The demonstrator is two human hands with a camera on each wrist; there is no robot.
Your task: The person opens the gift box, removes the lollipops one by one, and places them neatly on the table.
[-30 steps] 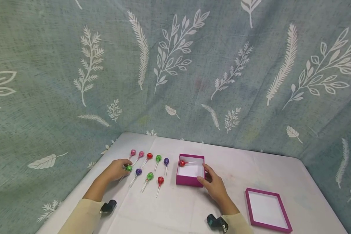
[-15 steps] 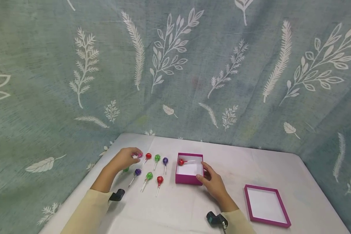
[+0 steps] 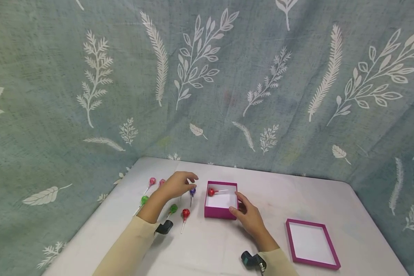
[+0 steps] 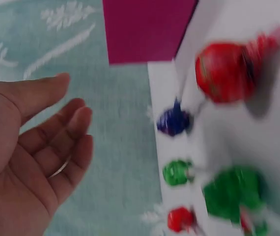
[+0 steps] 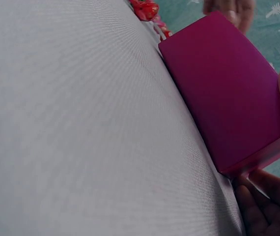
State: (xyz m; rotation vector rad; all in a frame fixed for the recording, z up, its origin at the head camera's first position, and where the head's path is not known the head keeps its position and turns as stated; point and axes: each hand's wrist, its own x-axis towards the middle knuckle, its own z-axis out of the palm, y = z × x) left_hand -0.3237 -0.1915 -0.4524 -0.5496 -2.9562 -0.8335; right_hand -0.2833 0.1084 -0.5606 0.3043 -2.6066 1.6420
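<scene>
My left hand [image 3: 180, 184] hovers over the back row of lollipops, its fingertips close to a purple lollipop [image 3: 192, 191]. In the left wrist view its fingers are relaxed, with nothing between them. My right hand [image 3: 250, 218] grips the near right corner of a magenta box [image 3: 220, 213], thumb on the front wall and fingers along the side. Inside that box lies one red lollipop [image 3: 211, 192], stick pointing right. Nearer me lie a green lollipop [image 3: 173, 208] and a red lollipop [image 3: 186, 214]; the left hand and forearm hide others in the head view.
Two pink lollipops [image 3: 152, 181] and a green lollipop [image 3: 144, 200] lie at the left of the white-covered table [image 3: 207, 245]. A magenta-rimmed box lid [image 3: 313, 243] rests inside-up at the right. Patterned green cloth [image 3: 207, 96] hangs behind.
My left hand has moved rightward from the green lollipop at the left, past the pink ones, to near the purple one, carrying nothing. The right hand keeps its grip on the box.
</scene>
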